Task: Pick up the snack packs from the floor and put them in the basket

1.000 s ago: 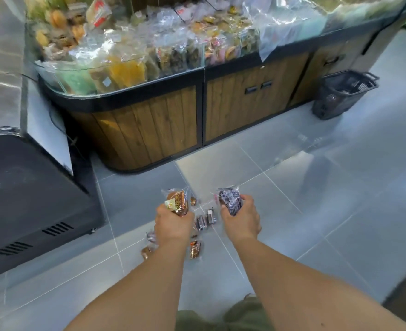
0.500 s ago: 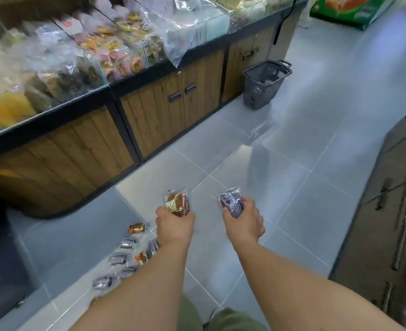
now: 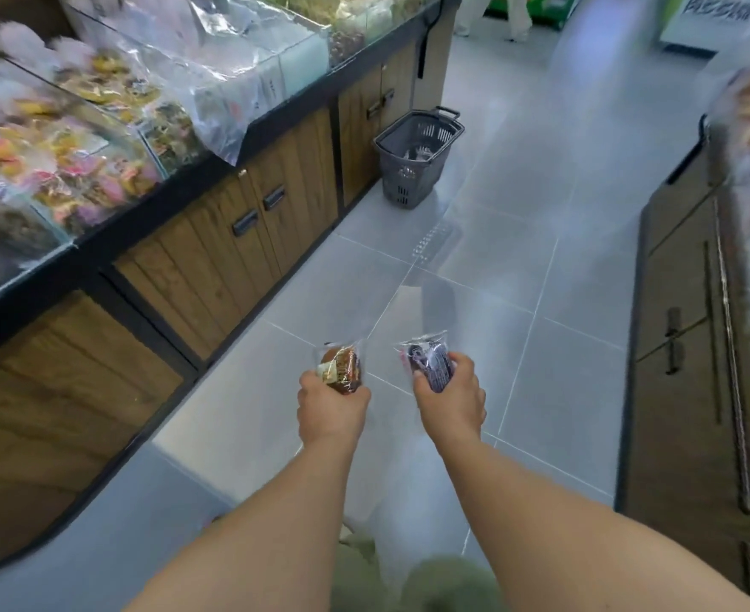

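Note:
My left hand (image 3: 331, 410) grips a clear-wrapped brown and orange snack pack (image 3: 340, 366). A dark purple snack pack (image 3: 428, 364) in clear wrap is held in my right hand (image 3: 452, 401). Both hands are out in front of me at about waist height above the grey tiled floor. The grey plastic basket (image 3: 412, 167) stands on the floor well ahead, beside the end of the wooden display counter. Something pale lies inside it. No loose packs on the floor are in view.
A long wooden display counter (image 3: 214, 240) with glass bins of wrapped sweets runs along the left. A second dark wooden counter (image 3: 691, 346) lines the right. The tiled aisle (image 3: 496, 267) runs between them. A person's legs (image 3: 492, 15) are far ahead.
My view has turned right and forward along the aisle; the packs on the floor have dropped out of sight and the basket is nearer to the middle. Both hands keep their packs.

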`<state>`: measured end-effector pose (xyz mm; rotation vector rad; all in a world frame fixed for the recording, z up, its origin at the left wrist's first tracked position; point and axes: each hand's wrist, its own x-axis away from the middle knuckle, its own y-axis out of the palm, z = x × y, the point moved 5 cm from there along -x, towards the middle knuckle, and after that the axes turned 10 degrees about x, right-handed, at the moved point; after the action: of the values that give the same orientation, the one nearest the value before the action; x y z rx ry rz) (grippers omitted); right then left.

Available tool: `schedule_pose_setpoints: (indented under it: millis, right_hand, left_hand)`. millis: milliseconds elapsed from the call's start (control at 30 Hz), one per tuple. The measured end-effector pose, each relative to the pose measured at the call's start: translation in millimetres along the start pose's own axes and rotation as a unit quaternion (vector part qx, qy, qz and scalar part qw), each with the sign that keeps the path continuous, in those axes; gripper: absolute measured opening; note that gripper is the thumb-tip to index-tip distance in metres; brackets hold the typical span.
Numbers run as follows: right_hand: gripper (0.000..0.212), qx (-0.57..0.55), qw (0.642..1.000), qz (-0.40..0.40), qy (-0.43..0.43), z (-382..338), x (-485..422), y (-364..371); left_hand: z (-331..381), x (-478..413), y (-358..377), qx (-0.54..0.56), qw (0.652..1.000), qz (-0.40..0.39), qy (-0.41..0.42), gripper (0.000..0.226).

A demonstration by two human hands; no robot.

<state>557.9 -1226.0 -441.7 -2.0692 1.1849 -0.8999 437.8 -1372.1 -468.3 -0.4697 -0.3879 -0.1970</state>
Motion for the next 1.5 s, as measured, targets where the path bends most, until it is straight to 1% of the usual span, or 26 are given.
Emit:
schedule_pose_setpoints:
  millis: [100, 233, 400, 533, 633, 767, 833, 933, 1000, 1133, 1300, 1400, 1500]
  right_hand:
    - [0.053, -0.011, 1.0, 0.005, 0.016, -16.8, -21.5, 6.3]
    - [0.053, 0.008, 0.999, 0.001, 0.033, -25.3, -54.0, 9.8]
    - [0.053, 0.007, 0.998, -0.013, 0.064, -35.2, -126.7, 10.9]
    - [0.053, 0.005, 0.998, -0.014, 0.06, -54.3, -211.4, 1.7]
    - [0.054, 0.002, 0.999, -0.011, 0.044, -80.0, -286.4, -17.2]
    - [0.055, -0.017, 1.0, -0.005, 0.024, -114.2, -373.2, -44.2]
    - [0.054, -0.026, 0.999, 0.001, 0.023, -130.1, -411.9, -51.4]
    - [0.053, -0.036, 0.999, -0.003, 0.02, -150.2, -461.9, -51.1]
    - [0.053, -0.023, 1.0, -0.011, 0.017, -160.9, -492.4, -46.5]
    - [0.053, -0.011, 0.999, -0.02, 0.034, -181.6, -568.3, -34.8]
    - [0.054, -0.029, 0.998, 0.007, 0.056, -237.6, -673.8, -31.5]
    - [0.054, -0.051, 0.996, 0.014, 0.066, -273.3, -729.4, -28.7]
    - [0.053, -0.072, 0.995, 0.017, 0.07, -302.8, -783.9, -27.7]
  left_hand:
    - [19.9, -31.3, 10.0, -0.021, 1.0, -0.014, 0.01, 0.067]
    - [39.5, -63.9, 31.1, -0.039, 0.999, -0.028, 0.004, 0.069]
    - [77.8, -115.7, 76.6, -0.066, 0.997, -0.043, 0.011, 0.069]
    - [125.3, -165.0, 130.3, -0.06, 0.997, -0.049, 0.009, 0.073]
    - [176.0, -203.3, 175.8, -0.053, 0.998, -0.043, 0.01, 0.067]
    - [239.2, -242.2, 227.1, -0.012, 0.999, -0.03, 0.017, 0.063]
    - [263.4, -258.8, 251.6, 0.01, 1.0, -0.022, 0.014, 0.065]
    - [292.6, -286.7, 282.6, 0.004, 1.0, -0.016, 0.011, 0.064]
    - [308.2, -310.8, 299.0, -0.006, 1.0, -0.013, 0.008, 0.064]
    - [345.3, -377.7, 334.7, -0.003, 1.0, -0.017, -0.003, 0.065]
    - [414.8, -471.4, 383.2, 0.026, 0.999, -0.03, -0.012, 0.068]
    - [464.9, -514.1, 408.1, 0.016, 0.999, -0.043, 0.011, 0.06]
    - [507.1, -554.3, 431.1, 0.004, 0.999, -0.036, 0.026, 0.059]
